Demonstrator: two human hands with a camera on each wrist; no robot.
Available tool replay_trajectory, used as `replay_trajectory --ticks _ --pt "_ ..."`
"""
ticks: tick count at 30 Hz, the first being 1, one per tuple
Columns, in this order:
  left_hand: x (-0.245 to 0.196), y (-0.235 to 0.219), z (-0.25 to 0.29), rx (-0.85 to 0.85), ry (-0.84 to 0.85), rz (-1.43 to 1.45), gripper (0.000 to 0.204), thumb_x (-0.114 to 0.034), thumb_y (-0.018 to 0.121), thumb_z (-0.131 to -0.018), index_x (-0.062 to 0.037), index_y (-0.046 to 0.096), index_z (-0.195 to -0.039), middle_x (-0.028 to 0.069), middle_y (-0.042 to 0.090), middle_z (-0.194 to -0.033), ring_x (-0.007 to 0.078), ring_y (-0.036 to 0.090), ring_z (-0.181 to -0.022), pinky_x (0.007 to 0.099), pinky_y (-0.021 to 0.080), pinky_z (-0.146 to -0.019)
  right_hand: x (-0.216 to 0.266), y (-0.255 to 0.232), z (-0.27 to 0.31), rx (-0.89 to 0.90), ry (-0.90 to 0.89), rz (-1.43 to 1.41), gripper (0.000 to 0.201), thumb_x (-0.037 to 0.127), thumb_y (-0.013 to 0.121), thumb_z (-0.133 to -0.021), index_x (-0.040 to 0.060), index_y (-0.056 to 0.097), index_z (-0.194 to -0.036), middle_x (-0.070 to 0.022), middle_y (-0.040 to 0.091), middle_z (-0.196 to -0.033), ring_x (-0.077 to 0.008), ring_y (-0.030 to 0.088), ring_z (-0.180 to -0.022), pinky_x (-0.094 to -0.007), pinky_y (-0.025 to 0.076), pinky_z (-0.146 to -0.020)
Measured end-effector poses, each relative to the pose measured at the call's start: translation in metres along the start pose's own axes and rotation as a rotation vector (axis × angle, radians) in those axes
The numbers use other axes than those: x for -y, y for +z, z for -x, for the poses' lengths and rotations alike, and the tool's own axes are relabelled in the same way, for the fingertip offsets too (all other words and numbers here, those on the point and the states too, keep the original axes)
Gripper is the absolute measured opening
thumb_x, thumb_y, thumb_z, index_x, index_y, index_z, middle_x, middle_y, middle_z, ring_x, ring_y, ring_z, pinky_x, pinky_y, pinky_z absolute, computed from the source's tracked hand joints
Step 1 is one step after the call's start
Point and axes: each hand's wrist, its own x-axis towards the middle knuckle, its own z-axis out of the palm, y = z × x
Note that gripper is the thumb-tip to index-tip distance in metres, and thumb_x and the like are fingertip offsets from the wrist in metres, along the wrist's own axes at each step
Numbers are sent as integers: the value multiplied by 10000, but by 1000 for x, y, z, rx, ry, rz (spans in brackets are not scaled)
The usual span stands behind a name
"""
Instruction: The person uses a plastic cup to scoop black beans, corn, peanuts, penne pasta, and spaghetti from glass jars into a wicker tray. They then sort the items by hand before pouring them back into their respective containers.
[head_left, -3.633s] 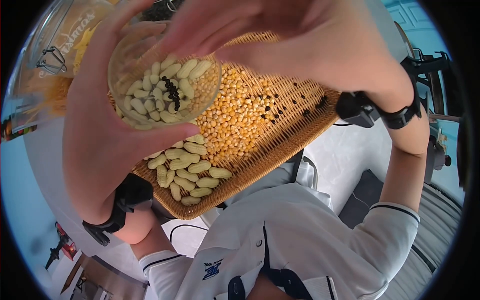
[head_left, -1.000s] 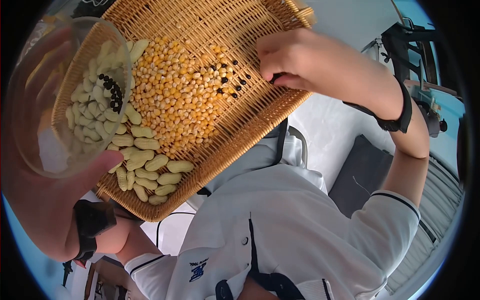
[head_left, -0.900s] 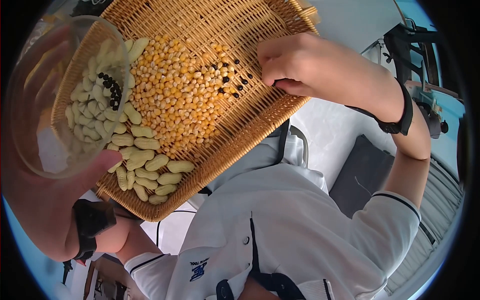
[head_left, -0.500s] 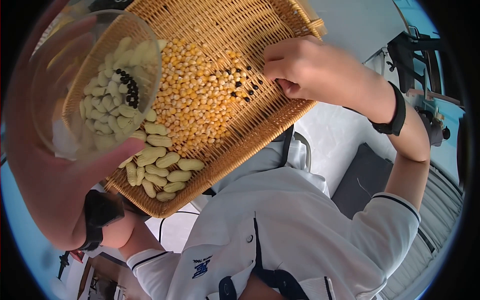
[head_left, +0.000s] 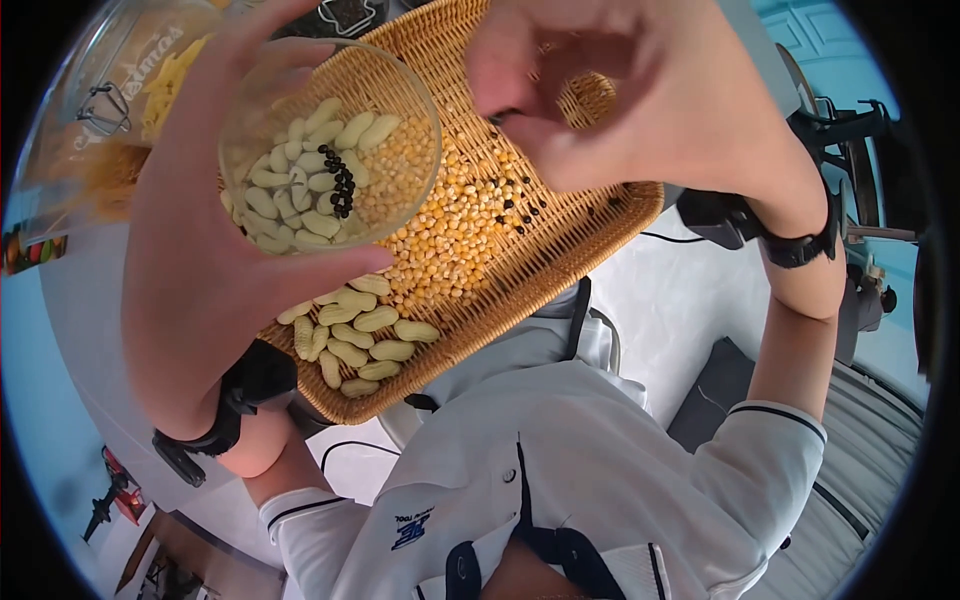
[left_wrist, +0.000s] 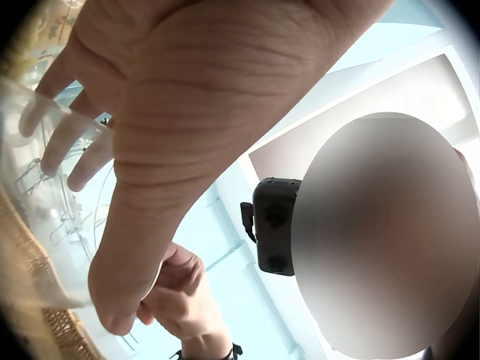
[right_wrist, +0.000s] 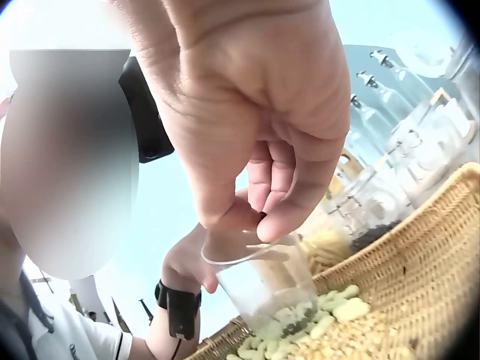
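Observation:
My left hand (head_left: 200, 220) curls round a clear cup (head_left: 430, 190), its thumb along the near side. Black beans (head_left: 340, 185) lie in the cup, and peanuts show through its wall. Thumb and fingertips of my right hand (head_left: 620, 100) pinch a small black bean (head_left: 497, 117), to the right of the cup's rim. In the right wrist view, my right hand (right_wrist: 255, 112) is above the cup (right_wrist: 262, 289) with a dark bean (right_wrist: 262, 215) at its fingertips. Under both hands the wicker basket (head_left: 545, 275) holds corn kernels (head_left: 440, 250), peanuts (head_left: 375, 318) and loose black beans (head_left: 525, 215).
A glass jar (head_left: 75, 170) with pasta stands at the far left, and other clasped jars (right_wrist: 409, 150) and stoppered bottles (right_wrist: 375, 120) show in the right wrist view. A grey cushion (head_left: 715, 390) lies beyond the basket's right side.
From the basket's right end, my right hand has come left and up, near the cup, with a bean in its fingertips. In the head view the cup and left hand appear further right.

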Motion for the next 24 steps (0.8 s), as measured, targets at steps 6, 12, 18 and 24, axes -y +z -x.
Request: replay_trajectory --ticks 6,12,18,24 --pt "-5 0 9 -27 -226 60 1105 -228 972 -567 -67 432 -1518 91 580 -1413 229 559 -1298 364 424 -1117 24 19 -30 -140 -221 190 156 -21 756 -788 -29 737 -943 -86 746 -903 -127 714 -806 -244 592 -718" --pt "-6 4 2 -78 -115 112 1095 -195 960 -551 -84 444 -1510 92 596 -1383 225 565 -1288 365 418 -1114 -7 6 -30 5 -347 -52 209 -15 759 -826 7 748 -1033 -113 747 -985 -192 724 -903 -307 587 -793" --pt "-9 -2 5 -60 -152 144 1077 -198 945 -561 -146 450 -1517 112 609 -1354 258 576 -1282 387 425 -1113 -11 11 -18 -210 -67 165 105 -52 757 -857 -14 746 -954 -43 737 -937 -122 696 -838 -255 569 -762" --pt "8 -3 11 -155 -117 87 1068 -223 932 -577 -161 441 -1523 124 614 -1346 291 574 -1299 414 438 -1092 -84 21 -11 -65 178 557 169 15 775 -855 -13 743 -1018 -101 745 -906 -181 719 -811 -297 580 -752"
